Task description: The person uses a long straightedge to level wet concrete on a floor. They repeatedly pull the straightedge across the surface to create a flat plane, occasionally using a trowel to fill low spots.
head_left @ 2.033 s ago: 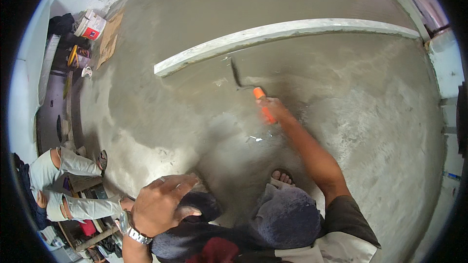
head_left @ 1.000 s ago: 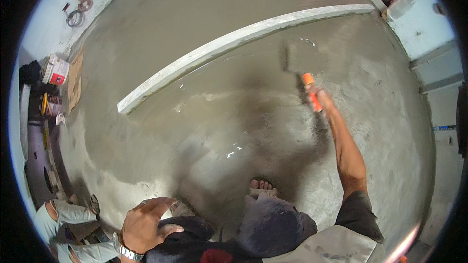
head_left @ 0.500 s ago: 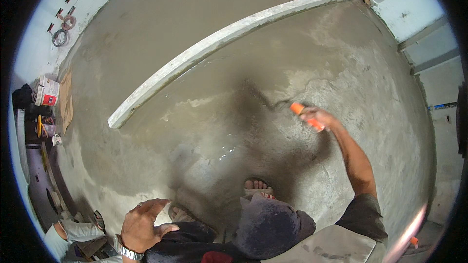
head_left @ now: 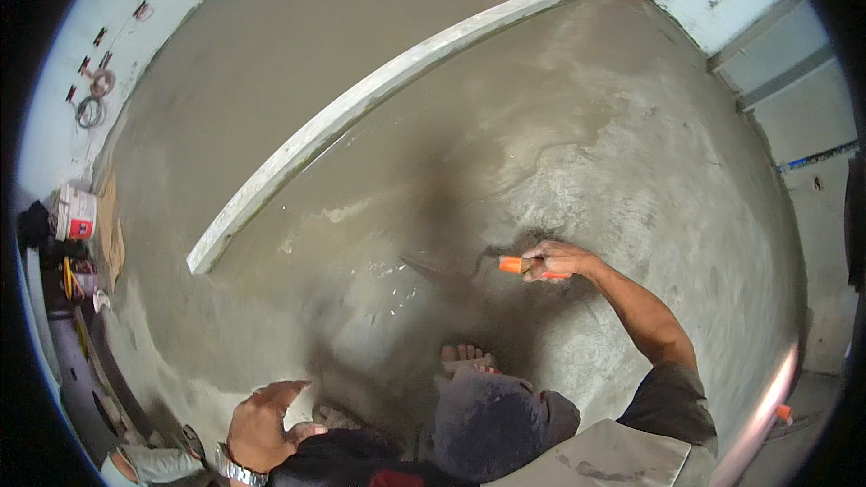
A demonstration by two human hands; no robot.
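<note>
Trowel (head_left: 433,268) and wet grey floor (head_left: 622,216) hold our attention. We see the right hand (head_left: 555,260) wrapped round the orange handle (head_left: 511,264), fingers closed, with the dark blade reaching leftward. The tool sits ahead of the toes of the right foot (head_left: 465,356), between them and a long pale bar (head_left: 379,83) that crosses the floor. Shadow and blur keep us from telling whether the blade's whole face touches the surface.

The left hand (head_left: 266,428) looks free: its fingers are half curled, the thumb stands apart, and we see nothing in the gap. It is near the left knee, though we cannot tell whether it presses on it.

We judge the step in hand to be stroking the blade over the damp surface close to the feet. To our eye, the next move calls for a nearly flat blade and light, even pressure, clear of both the toes and the bar.

As for labels, 1 white bucket (head_left: 77,214) at the left bears a red patch, and beside it stands 1 tub with a yellow rim (head_left: 69,280). We can make out no legible writing on either.
</note>
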